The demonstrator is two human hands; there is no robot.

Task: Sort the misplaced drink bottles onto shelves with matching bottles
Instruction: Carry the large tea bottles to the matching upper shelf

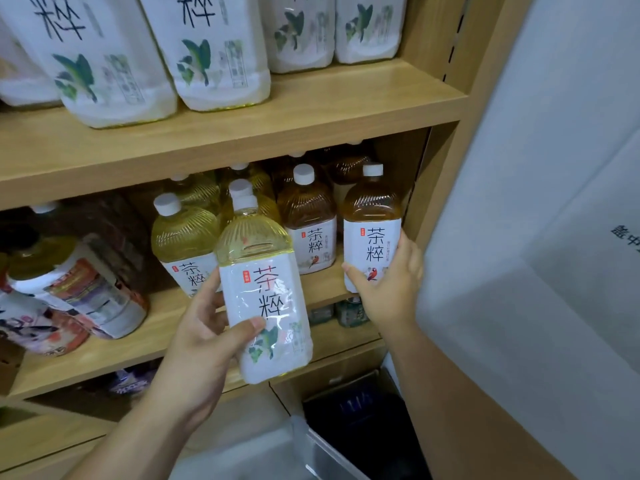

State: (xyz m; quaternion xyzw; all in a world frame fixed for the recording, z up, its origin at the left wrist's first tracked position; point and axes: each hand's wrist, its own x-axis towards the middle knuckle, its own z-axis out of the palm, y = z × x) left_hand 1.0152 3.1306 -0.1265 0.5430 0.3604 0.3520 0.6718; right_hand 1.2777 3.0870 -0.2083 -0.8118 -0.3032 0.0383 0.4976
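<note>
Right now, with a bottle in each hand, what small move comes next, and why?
Probably lift the pale yellow bottle in the left hand to the upper shelf, where bottles with the same green-leaf label stand. The right hand holds a brown bottle beside matching brown ones.

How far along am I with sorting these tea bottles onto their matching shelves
Done: the top shelf carries only green-leaf bottles. In hand: your left hand holds a pale yellow bottle off the shelf, and your right hand grips a brown tea bottle at the middle shelf's right end. Left: both still need placing; the middle shelf mixes yellow and brown bottles.
</note>
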